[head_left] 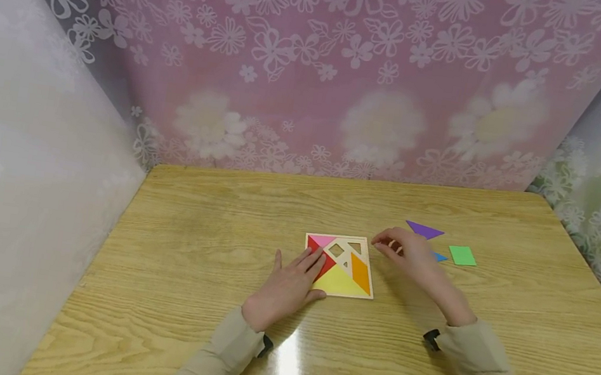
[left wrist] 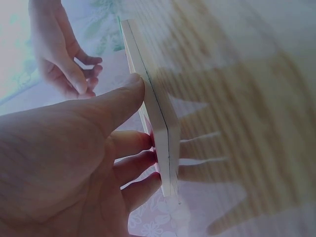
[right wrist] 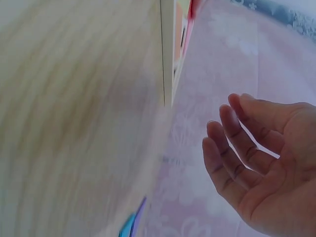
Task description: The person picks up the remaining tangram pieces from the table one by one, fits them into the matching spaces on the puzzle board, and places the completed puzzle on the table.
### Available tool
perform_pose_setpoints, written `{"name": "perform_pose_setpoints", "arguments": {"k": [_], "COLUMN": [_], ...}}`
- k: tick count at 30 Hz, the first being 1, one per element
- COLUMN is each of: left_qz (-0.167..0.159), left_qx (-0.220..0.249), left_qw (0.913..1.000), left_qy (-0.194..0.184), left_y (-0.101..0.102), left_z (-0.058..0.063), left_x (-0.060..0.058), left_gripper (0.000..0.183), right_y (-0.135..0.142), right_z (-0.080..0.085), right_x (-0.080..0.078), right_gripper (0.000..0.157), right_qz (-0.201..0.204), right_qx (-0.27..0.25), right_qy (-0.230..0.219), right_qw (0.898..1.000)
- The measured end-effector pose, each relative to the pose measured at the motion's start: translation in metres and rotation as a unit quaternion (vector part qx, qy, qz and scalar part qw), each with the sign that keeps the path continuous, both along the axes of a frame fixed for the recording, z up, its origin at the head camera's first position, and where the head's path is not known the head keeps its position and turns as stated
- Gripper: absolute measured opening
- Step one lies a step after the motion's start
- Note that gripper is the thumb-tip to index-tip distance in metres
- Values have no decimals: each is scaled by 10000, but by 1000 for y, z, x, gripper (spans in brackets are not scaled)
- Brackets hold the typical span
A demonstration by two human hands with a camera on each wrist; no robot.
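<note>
A square wooden tangram board [head_left: 366, 248] lies on the table with a red triangle [head_left: 329, 264], a pink piece [head_left: 320, 240], a yellow triangle [head_left: 342, 282] and an orange parallelogram [head_left: 361, 274] set in it. Several cut-outs near its upper right show bare wood. My left hand [head_left: 285, 286] rests on the board's left side, extended fingers over the red triangle and thumb at the near edge. Just right of the board hovers my right hand [head_left: 412, 254], fingers loosely bent, nothing seen between them. Partly behind it lies a blue piece [head_left: 441, 257].
A purple triangle [head_left: 425, 231] lies beyond the right hand and a green square [head_left: 462, 256] to its right. The wooden table [head_left: 203, 225] ends at a pink floral curtain [head_left: 303, 85]. Black bands [head_left: 431, 339] sit at both wrists.
</note>
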State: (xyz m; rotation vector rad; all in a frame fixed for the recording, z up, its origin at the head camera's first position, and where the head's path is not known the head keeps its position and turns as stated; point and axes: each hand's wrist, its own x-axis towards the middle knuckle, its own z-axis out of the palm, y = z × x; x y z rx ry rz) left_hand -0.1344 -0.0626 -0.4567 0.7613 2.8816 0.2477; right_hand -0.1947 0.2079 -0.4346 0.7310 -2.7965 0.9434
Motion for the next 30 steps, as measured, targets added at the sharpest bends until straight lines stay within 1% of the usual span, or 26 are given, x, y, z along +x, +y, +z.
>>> {"name": "perform_pose_setpoints", "arguments": {"k": [2,7,11,17,23,26,30], "left_qz": [-2,-13,-26,-65,-140,-158,-152], "left_qx": [-2,30,44,29,-18,13,72], "left_qw": [10000,10000,10000,10000,9998,9998,9997], "left_qy": [-2,-26,-16,21,117,145,148], "left_y": [0,0,0,0,0,0,0], "left_z": [0,1,2,2,1,1,2], "left_x": [0,1,1,1,1,1,1], "left_gripper": [73,73,72,72,72,72,72], "right_y": [10,39,65,96,118,126,133], "right_z": [3,11,11,6,0,-1,0], "right_x": [0,1,1,1,-4,-6,-9], "right_gripper": [9,11,15,21,25,29,34], "right_qz": [-96,-483,-711,-890,-1001,-984,-910], "right_qx": [66,336,591,950,1371,1542,1791], "right_qy": [144,291,261,50,-208,-423,-567], "right_qw": [9998,9978,9954,9915,9853,9822,9780]}}
